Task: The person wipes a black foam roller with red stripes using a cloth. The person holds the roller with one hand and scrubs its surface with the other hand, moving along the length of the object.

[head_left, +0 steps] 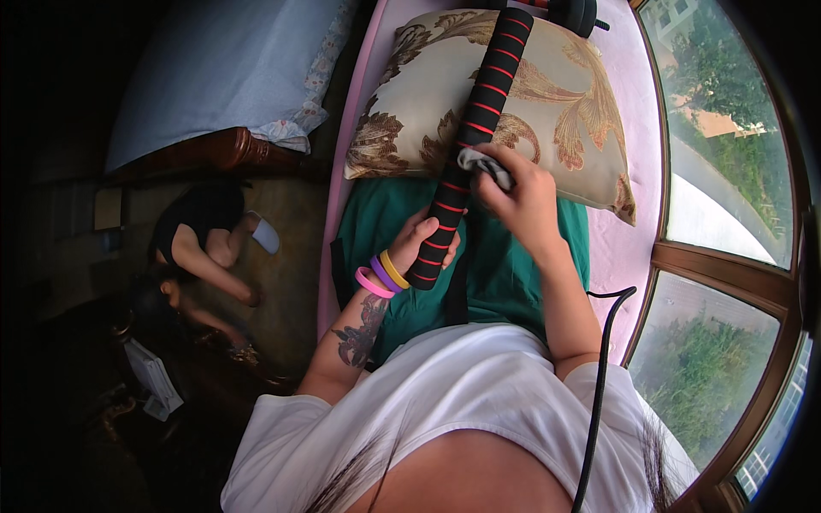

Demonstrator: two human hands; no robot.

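Can't fully see cloth (pixel 499 177) pinched in right hand (pixel 520 195) or bar (pixel 481 120) clasped in curled left hand (pixel 419 239) — note pink sheet (pixel 643 141) beside window (pixel 714 355).

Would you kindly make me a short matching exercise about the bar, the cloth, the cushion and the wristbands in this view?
Things:
1. foam-covered bar
2. cloth
3. cushion
4. wristbands

Descriptions:
A. pink, purple and yellow
B. gripped near its lower end by the left hand
C. beige with a brown leaf pattern
D. pinched in the right hand

Pairs: 1-B, 2-D, 3-C, 4-A
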